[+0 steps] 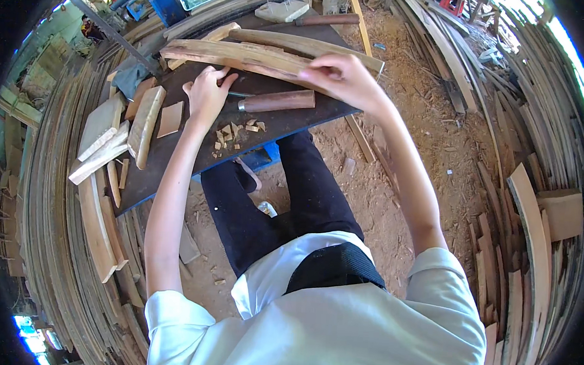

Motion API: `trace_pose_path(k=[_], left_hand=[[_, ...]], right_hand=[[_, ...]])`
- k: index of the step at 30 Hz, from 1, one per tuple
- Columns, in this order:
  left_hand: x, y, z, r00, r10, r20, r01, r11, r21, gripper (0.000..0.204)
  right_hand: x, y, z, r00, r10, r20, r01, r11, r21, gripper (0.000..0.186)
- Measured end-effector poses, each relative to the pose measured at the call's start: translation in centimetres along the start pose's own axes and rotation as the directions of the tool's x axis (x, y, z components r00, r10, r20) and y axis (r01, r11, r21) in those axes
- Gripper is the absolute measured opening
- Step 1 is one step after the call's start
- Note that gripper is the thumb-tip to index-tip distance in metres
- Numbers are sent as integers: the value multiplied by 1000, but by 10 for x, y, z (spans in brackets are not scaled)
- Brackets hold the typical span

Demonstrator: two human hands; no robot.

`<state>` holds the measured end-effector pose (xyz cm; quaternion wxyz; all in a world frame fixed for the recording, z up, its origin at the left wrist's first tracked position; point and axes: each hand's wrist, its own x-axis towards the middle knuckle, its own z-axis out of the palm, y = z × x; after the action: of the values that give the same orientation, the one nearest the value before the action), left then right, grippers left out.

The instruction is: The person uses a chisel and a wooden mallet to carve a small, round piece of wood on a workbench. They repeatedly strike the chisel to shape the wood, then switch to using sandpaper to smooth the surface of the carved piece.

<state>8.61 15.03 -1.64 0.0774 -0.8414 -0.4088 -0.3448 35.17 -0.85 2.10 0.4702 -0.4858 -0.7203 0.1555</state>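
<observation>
A long curved piece of wood [246, 56] lies across the dark tabletop [174, 153]. At its near edge, left of the middle, my left hand [206, 93] has thumb and forefinger drawn together against it. My right hand [347, 81] pinches the same piece near its right end, fingers curled; its far side is hidden. Just below the piece lies a tool with a thick wooden handle [280, 101] and a metal ring at its left end. Whether it has a blade I cannot tell. Small wood chips [227, 134] are scattered nearer to me.
Another curved slat [299, 44] lies behind. Wooden blocks [146, 125] and a flat square [170, 119] sit at the table's left, near a grey cloth [130, 78]. A wooden-handled tool [327, 19] lies at the far edge. Stacked planks [529, 261] line the dirt floor [404, 63].
</observation>
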Motion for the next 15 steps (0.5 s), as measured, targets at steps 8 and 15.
trace_pose_path(k=[8,15], left_hand=[[15,-15,-12,990,118,82,-119,993,6,23],[16,-9,-36,979,55,199,-10,976,-217,21]], right_hand=[[-123,16,-20,554,478,-681,-198,871,450,28],[-286,132,67,439,585,-682,-706,694,142,31]])
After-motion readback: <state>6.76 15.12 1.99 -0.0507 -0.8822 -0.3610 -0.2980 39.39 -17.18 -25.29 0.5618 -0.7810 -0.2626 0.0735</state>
